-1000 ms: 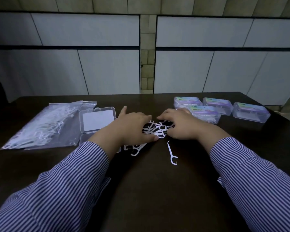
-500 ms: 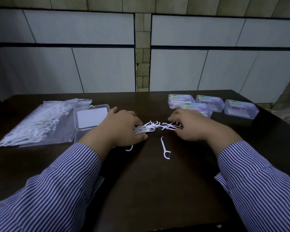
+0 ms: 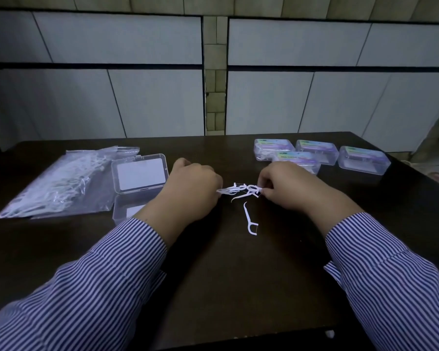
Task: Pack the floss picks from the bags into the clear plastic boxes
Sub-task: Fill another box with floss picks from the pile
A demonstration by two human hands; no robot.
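From the head view, an open clear plastic box (image 3: 137,191) sits on the dark wooden table (image 3: 238,287), its hinged lid showing a white label and its base partly hidden behind the left sleeve, so its contents cannot be told; touching its left side lies a clear plastic bag of white floss picks (image 3: 61,183). Right of that box the left hand (image 3: 188,191) and right hand (image 3: 287,186) each pinch an end of a small bunch of white floss picks (image 3: 241,191), one loose white floss pick (image 3: 250,220) lying just nearer the person. Far to the box's right stand four closed clear boxes with purple labels (image 3: 363,159), floss picks dimly visible in the leftmost.
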